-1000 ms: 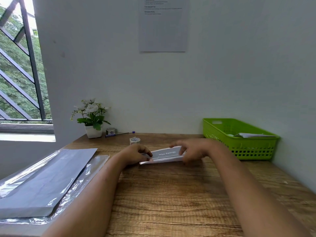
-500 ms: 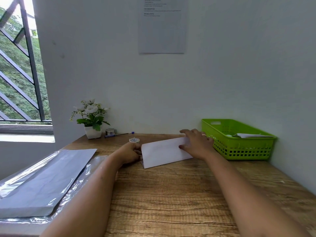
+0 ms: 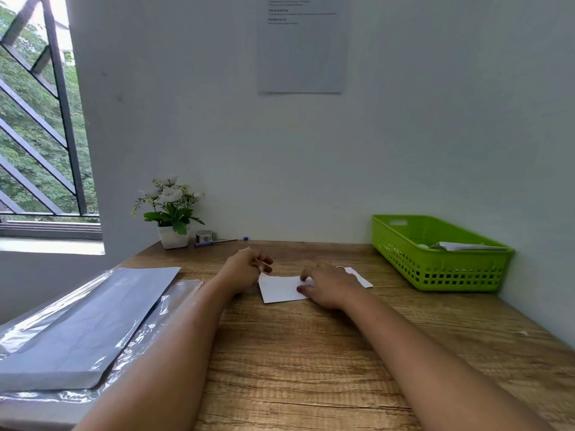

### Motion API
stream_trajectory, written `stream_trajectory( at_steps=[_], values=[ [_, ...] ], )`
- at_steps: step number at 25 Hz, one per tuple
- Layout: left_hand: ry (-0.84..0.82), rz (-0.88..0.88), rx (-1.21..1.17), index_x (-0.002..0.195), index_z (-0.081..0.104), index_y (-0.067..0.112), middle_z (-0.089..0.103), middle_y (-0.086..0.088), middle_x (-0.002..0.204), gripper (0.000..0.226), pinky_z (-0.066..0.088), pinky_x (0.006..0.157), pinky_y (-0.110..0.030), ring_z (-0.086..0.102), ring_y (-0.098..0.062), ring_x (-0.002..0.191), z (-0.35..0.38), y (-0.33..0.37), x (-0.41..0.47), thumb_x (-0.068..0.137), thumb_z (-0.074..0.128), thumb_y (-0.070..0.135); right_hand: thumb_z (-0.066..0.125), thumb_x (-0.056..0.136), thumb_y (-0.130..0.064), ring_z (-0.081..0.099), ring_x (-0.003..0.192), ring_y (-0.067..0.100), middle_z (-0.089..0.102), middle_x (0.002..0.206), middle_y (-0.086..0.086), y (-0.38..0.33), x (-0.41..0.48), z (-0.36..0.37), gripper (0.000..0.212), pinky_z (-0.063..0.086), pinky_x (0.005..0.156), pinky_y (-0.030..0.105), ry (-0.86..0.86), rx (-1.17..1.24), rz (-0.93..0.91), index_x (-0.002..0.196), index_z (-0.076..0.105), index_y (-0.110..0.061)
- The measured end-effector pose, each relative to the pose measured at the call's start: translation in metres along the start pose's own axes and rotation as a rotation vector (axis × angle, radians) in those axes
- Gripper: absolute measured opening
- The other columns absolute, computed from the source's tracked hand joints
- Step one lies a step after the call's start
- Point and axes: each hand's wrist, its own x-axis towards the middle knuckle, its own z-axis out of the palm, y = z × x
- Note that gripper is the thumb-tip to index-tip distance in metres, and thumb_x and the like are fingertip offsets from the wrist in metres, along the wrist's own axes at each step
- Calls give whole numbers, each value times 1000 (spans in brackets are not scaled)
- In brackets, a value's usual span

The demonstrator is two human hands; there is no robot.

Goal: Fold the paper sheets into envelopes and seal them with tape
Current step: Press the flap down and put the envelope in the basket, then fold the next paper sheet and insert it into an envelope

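A: What's on the counter (image 3: pixel 311 368)?

B: At left, a paper stack (image 3: pixel 84 325) on clear wrap. A green basket (image 3: pixel 435 259) in the far right corner, with paper inside.

A: And the envelope (image 3: pixel 281 289)?

B: Flat, mid-counter. The right hand (image 3: pixel 331 284) presses down on it, fingers spread.

A: The left hand (image 3: pixel 245 270)?

B: Just beside the envelope's left edge, fingers curled around something small; I cannot tell what. Behind it lies a pen (image 3: pixel 217 242).

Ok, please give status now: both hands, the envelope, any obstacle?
Right hand flat on folded envelope. Left hand at its left edge, pinching something small, probably tape. Nothing in the way.
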Motion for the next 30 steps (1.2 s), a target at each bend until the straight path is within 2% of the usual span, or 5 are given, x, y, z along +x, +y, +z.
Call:
stream_trajectory(
  at_steps=[6,12,18,24,30],
  values=[
    [-310,126,345,125,58,28,55,4,134,37,37,104,-35,48,-16,122,19,12,0,91,53,41,47,85,-62,48,125,27,50,138,5,-4,2,-1,59,42,100,43,-36,18,35,131,52,-24],
    [-355,120,358,137,45,32,40,5,146,64,28,109,-38,36,-19,134,18,10,0,79,65,52,61,75,-63,54,121,23,58,131,4,42,5,-15,67,42,101,34,-13,66,412,126,56,-19],
    [-306,63,316,143,27,36,43,-3,143,86,32,108,-42,39,-25,130,20,6,3,72,71,56,82,70,-25,52,122,27,55,134,10,62,8,-23,70,43,102,35,-14,464,425,130,52,-5],
    [-234,72,399,139,35,29,43,-3,139,85,34,106,-42,39,-25,125,18,8,4,68,75,54,76,75,-3,44,58,18,48,68,8,76,3,-30,30,32,46,24,20,694,498,69,47,-7],
    [149,267,443,114,61,19,53,-1,109,39,37,85,-31,46,-22,110,13,17,-2,78,72,27,60,78,17,37,50,13,47,63,4,76,1,-31,33,21,27,11,220,999,297,67,51,-13]
  ],
)
